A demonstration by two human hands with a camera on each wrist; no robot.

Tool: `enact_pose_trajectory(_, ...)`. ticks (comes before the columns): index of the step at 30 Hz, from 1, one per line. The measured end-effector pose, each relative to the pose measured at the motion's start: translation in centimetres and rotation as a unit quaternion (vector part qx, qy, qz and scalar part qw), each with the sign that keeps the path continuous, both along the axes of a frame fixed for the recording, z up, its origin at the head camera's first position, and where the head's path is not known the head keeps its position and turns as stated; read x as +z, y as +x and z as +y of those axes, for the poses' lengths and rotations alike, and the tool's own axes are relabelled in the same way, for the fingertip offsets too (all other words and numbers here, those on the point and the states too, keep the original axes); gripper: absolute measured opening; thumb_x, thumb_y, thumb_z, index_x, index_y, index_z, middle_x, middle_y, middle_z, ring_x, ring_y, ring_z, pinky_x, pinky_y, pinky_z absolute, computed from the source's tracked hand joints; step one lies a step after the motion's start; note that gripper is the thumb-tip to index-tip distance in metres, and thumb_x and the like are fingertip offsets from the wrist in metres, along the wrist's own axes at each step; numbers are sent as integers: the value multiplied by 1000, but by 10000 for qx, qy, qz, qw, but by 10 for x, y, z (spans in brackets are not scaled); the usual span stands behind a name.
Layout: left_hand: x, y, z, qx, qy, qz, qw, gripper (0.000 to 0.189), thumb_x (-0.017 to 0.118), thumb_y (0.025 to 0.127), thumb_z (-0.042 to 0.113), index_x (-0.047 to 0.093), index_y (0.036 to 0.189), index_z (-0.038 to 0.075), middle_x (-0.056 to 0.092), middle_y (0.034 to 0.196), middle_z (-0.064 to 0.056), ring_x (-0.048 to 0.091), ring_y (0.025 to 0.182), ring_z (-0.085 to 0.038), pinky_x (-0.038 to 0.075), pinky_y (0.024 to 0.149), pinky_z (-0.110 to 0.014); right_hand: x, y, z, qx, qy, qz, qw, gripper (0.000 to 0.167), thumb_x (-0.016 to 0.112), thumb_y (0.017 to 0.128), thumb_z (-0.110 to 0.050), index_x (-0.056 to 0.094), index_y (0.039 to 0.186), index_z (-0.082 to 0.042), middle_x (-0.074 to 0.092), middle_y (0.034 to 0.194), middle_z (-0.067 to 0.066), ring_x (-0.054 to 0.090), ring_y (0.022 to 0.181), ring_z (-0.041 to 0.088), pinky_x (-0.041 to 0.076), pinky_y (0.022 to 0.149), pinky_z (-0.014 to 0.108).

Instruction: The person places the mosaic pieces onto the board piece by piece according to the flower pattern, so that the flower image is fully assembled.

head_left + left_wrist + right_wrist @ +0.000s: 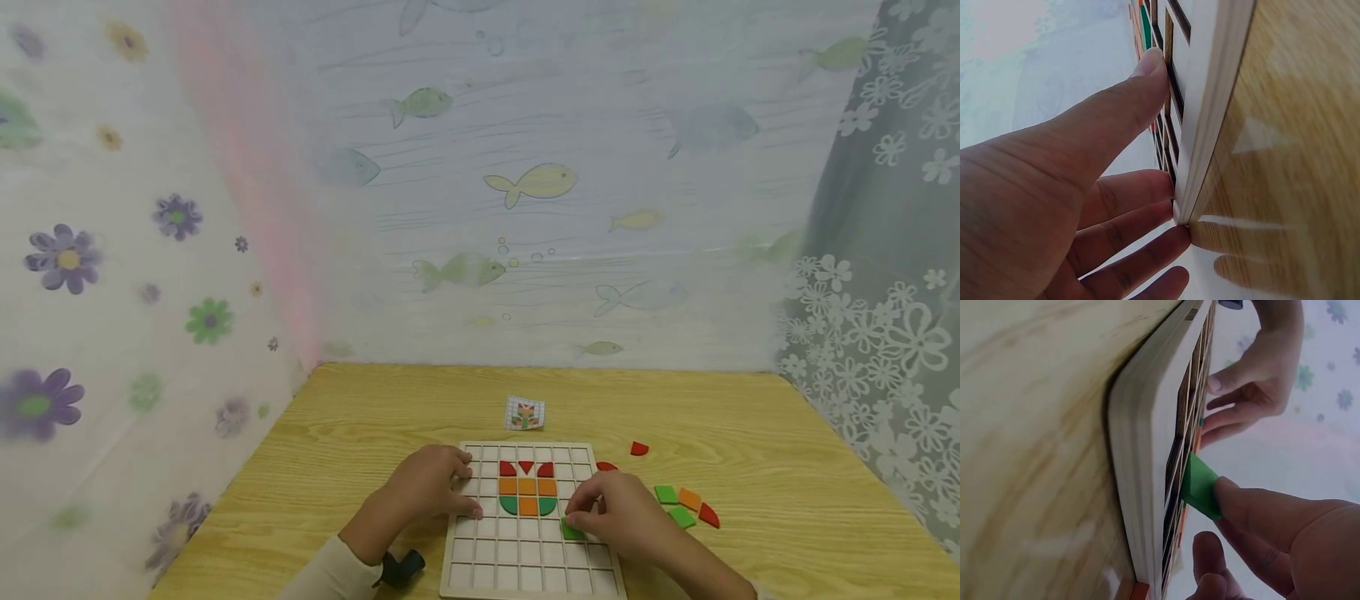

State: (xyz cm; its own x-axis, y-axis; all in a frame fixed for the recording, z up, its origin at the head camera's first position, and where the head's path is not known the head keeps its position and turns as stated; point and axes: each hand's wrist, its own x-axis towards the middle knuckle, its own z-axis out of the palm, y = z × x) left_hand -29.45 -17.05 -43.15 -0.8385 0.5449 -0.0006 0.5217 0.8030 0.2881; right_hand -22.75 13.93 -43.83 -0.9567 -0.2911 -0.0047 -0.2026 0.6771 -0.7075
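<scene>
A wooden grid board (483, 552) lies on the table, holding red, orange and dark green tiles arranged as a tulip-like flower (527, 486). My right hand (630, 512) pinches a light green square tile (1200, 485) between thumb and finger. That tile is tilted, one edge right at the grid, below and right of the flower. At the board's left side is my left hand (423, 486). Its thumb (1147, 69) rests on the grid, and its extended fingers (1129, 194) touch the frame near the far left corner.
Behind the board is a small picture card (525, 413) showing a coloured flower on a grid. Right of the board lie loose green (666, 495), orange (689, 499) and red (708, 515) tiles, with another red piece (639, 448) farther back. Patterned curtains (540, 317) surround the table.
</scene>
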Motion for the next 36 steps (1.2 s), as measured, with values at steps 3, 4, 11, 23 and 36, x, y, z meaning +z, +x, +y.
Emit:
enact_pose_trajectory(3, 0, 0, 0, -10, -8, 7, 10000, 60, 89, 75, 56, 82, 114, 12, 71, 133, -3, 64, 128, -29, 54, 102, -46, 1, 1, 0, -47, 42, -81, 9999, 10, 83, 89, -27, 77, 81, -29, 65, 83, -11, 54, 66, 12, 44, 59, 26)
enact_pose_trajectory(4, 0, 0, 0, -15, -12, 12, 10000, 59, 89, 75, 56, 82, 114, 12, 71, 133, -3, 64, 128, -29, 54, 102, -46, 1, 1, 1, -50, 53, -94, 9999, 10, 83, 89, -28, 77, 81, -29, 65, 83, -11, 54, 66, 12, 44, 59, 26)
enact_pose_trajectory(11, 1, 0, 0, -1, -44, 11, 10000, 59, 89, 75, 56, 82, 114, 12, 71, 133, -2, 64, 128, -29, 54, 102, -46, 0, 1, 3, -8, 123, -116, 9999, 7, 83, 88, -28, 79, 83, -29, 64, 83, -9, 56, 68, 12, 45, 60, 27)
enact_pose_trajectory(23, 1, 0, 1, -20, -99, -1, 9999, 59, 88, 75, 56, 82, 115, 13, 71, 134, -2, 64, 128, -29, 54, 102, -46, -1, 2, 6, 144, 178, -151, 9996, 5, 84, 87, -26, 80, 89, -26, 63, 82, -8, 55, 70, 11, 44, 62, 26)
enact_pose_trajectory(36, 0, -1, 0, 36, -61, -71, 9999, 60, 87, 76, 57, 81, 116, 13, 70, 135, -1, 63, 130, -29, 53, 103, -47, -2, 3, 7, 166, 254, -52, 9995, 6, 85, 87, -26, 79, 88, -29, 64, 84, -9, 54, 70, 9, 44, 62, 26)
